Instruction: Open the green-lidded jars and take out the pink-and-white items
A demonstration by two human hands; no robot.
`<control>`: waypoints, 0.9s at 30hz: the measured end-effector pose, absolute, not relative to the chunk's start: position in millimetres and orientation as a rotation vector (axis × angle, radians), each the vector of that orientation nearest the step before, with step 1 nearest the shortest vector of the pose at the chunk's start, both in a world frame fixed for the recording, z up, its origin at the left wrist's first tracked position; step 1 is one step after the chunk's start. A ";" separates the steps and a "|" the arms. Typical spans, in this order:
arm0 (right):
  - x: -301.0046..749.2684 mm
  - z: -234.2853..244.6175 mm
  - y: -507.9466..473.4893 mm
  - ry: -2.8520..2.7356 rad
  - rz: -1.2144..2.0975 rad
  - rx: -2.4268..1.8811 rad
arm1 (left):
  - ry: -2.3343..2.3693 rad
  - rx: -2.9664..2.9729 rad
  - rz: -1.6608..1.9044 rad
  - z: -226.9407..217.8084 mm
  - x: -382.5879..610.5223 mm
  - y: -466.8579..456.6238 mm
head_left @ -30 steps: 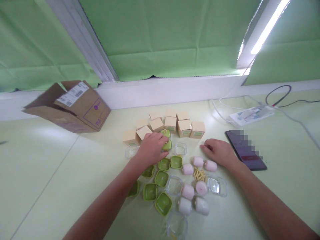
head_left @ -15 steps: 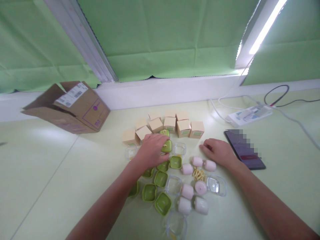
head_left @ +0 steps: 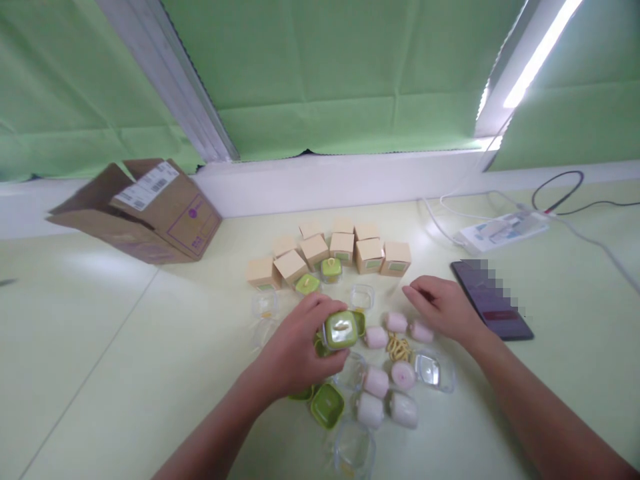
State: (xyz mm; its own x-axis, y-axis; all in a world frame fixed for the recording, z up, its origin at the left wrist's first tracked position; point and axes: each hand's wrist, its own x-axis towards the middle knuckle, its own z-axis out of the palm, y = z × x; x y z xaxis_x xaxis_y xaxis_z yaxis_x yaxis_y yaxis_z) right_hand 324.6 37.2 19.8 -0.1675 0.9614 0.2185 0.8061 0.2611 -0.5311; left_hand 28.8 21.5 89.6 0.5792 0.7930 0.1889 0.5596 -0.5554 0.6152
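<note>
My left hand (head_left: 297, 347) grips a small clear jar with a green lid (head_left: 341, 329), fingers and thumb on its opposite sides, held above the table. Under and around it are several loose green lids (head_left: 327, 405), partly hidden by the hand. My right hand (head_left: 443, 308) rests loosely curled beside a dark phone or tablet (head_left: 493, 303), with nothing visible in it. Small pink cylinders (head_left: 376, 381) and a pile of yellowish bands (head_left: 399, 347) lie between the hands. Two more green-lidded jars (head_left: 331, 269) stand farther back.
Small tan boxes (head_left: 370, 256) stand clustered at the back. Clear open containers (head_left: 354, 450) lie among the lids. An open cardboard carton (head_left: 170, 217) is at back left. A white power strip (head_left: 503, 231) with cables sits at back right.
My left hand has lifted the green-lidded jar and brought it closer, tilting its lid into view. My right hand stays near the same place, slightly raised.
</note>
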 end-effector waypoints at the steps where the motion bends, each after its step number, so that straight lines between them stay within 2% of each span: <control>1: 319.9 26.1 32.9 -2.034 0.408 -1.545 | 1.079 2.290 0.613 88.9 28.3 17.9; 9: 279.5 62.1 -2.2 -2.281 0.454 -1.007 | 1.093 2.187 0.680 78.5 27.8 -2.8; 20: 249.2 61.9 -21.1 -2.410 0.160 -0.872 | 0.872 2.154 0.634 70.5 30.9 -18.8; 27: 244.8 62.5 -24.2 -2.382 0.174 -0.798 | 0.849 2.129 0.675 64.2 25.5 -19.1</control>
State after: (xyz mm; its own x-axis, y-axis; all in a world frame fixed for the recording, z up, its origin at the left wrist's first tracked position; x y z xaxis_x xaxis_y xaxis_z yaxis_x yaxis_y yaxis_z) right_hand 244.8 -24.2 62.5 -0.6300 0.5832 0.5128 0.5025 0.8096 -0.3035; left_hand 25.5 -19.1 64.2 0.6437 0.7406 0.1927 0.3545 -0.5117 0.7826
